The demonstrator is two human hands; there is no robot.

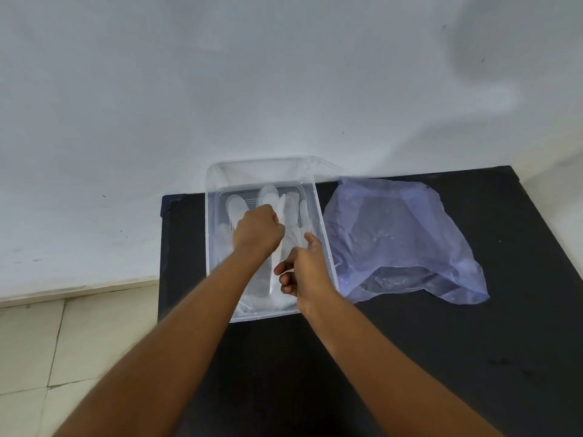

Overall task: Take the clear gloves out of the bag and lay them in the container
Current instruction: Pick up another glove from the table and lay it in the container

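Observation:
A clear plastic container stands at the back of a black table. Clear gloves lie flat inside it, fingers pointing away from me. My left hand is a closed fist pressed down on the gloves near the container's middle. My right hand is at the container's near right side, fingers curled and pinching the gloves' cuff end. To the right of the container lies the crumpled bluish see-through bag; whether anything is inside it is unclear.
A white wall rises directly behind the table. Pale floor tiles show at the lower left, past the table's left edge. The container's far end overhangs the table's back edge.

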